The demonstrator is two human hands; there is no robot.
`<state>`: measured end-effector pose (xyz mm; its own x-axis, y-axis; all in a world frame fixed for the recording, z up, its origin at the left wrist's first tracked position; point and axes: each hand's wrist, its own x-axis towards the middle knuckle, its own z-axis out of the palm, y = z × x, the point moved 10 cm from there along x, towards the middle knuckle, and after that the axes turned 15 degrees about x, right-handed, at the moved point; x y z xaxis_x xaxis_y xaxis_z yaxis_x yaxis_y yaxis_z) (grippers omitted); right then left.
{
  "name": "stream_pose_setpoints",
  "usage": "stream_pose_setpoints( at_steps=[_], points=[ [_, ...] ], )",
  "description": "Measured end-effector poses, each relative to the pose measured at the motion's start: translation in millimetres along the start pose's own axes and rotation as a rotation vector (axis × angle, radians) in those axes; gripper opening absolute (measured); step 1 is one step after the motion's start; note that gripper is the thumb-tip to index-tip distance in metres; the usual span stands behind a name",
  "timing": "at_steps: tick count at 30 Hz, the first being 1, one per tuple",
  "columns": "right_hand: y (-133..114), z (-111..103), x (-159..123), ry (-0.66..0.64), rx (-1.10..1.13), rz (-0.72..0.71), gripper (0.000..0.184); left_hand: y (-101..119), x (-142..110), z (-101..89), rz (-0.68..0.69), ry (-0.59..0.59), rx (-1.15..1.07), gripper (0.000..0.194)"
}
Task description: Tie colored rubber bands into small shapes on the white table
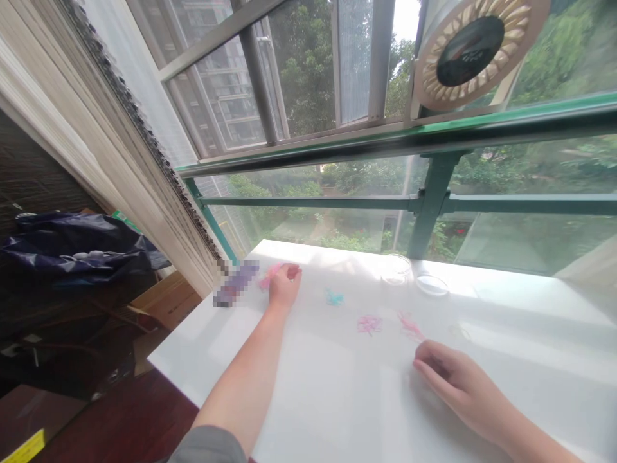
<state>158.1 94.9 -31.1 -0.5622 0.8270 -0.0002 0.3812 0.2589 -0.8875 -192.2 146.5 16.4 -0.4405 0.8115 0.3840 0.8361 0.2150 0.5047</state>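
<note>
My left hand (285, 286) is closed in a loose pinch at the left of the white table, beside a pile of thin pink pieces (266, 278). Whatever its fingertips hold is too small to make out. My right hand (450, 379) rests low over the table with fingers and thumb curled together, just in front of a loose strand of pale pink pieces (409, 325). Its fingertips hide anything between them. Between my hands lie a small blue pile (334, 296) and a purple-pink pile (369, 323) of similar thin pieces.
A clear round container (395, 270) and a clear round lid or dish (432, 285) stand near the far edge of the white table (328, 399). A blurred-out purple object (236, 283) lies at the left edge. Behind are a green railing (308, 202) and a curtain (120, 141).
</note>
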Motion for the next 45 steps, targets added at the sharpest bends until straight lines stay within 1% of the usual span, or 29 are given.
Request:
stream_pose_setpoints(
  at_steps=[2,6,8,11,14,16,18,21,23,25,28,30,33,35,37,38,40,43,45],
  points=[
    [-1.8,0.0,-0.5,0.006,0.011,-0.007,0.029,-2.7,1.1,1.3,0.0,-0.008,-0.016,0.023],
    [-3.8,-2.3,-2.3,0.056,0.038,-0.02,0.029,-12.0,4.4,1.3,-0.013,-0.011,0.017,0.017],
    [-2.8,-3.2,-2.7,0.071,0.04,-0.011,0.028,-16.5,5.7,-0.4,-0.023,-0.004,0.033,0.017],
    [-1.6,-0.3,-2.4,0.026,0.026,0.005,0.027,-19.7,6.2,-4.7,-0.038,0.008,0.059,0.019],
    [-2.7,1.0,-2.0,-0.01,0.019,0.014,0.026,-14.9,5.1,-13.8,-0.026,0.056,0.099,0.019],
    [-5.0,-0.3,-2.1,-0.004,0.018,0.011,0.025,-9.3,3.6,-22.3,-0.012,0.108,0.126,0.019],
    [-7.2,-1.0,-2.6,0.002,0.022,0.006,0.026,-6.5,2.0,-29.2,-0.029,0.143,0.143,0.018],
    [-8.3,0.2,-3.4,-0.006,0.039,0.009,0.027,-6.9,0.6,-33.3,-0.085,0.138,0.119,0.02],
    [-8.7,0.4,-3.5,-0.007,0.051,0.007,0.026,-1.8,-0.4,-31.9,-0.08,0.112,0.073,0.02],
    [-10.3,-0.5,-3.3,0.001,0.058,-0.006,0.025,13.4,-3.9,-26.3,-0.015,0.065,0.02,0.019],
    [-14.3,-2.5,-2.9,0.018,0.056,-0.025,0.023,53.6,-22.3,-9.3,0.138,-0.043,-0.056,0.018],
    [-16.6,-3.5,-2.7,0.027,0.058,-0.029,0.021,88.4,-46.1,6.5,0.253,-0.141,-0.111,0.015],
    [-18.7,-4.7,-2.3,0.044,0.079,-0.041,0.02,144.2,-93.4,30.7,0.439,-0.32,-0.227,0.012],
    [-19.5,-5.8,-1.9,0.062,0.109,-0.064,0.018,174.8,-121.8,42.5,0.535,-0.423,-0.275,0.01],
    [-18.7,-9.0,-1.4,0.101,0.157,-0.087,0.018,198.5,-140.3,48.4,0.612,-0.484,-0.31,0.006],
    [-17.4,-11.3,-1.1,0.128,0.19,-0.092,0.018,206.0,-143.9,49.4,0.621,-0.495,-0.335,0.006],
    [-13.7,-16.0,-0.6,0.182,0.266,-0.09,0.018,213.3,-143.0,49.6,0.594,-0.493,-0.398,0.008],
    [-11.6,-18.6,-0.1,0.214,0.35,-0.096,0.017,211.1,-136.8,47.2,0.549,-0.452,-0.465,0.01],
    [-12.3,-18.7,-0.4,0.215,0.364,-0.102,0.018,208.7,-139.0,45.7,0.593,-0.437,-0.465,0.009]
  ],
)
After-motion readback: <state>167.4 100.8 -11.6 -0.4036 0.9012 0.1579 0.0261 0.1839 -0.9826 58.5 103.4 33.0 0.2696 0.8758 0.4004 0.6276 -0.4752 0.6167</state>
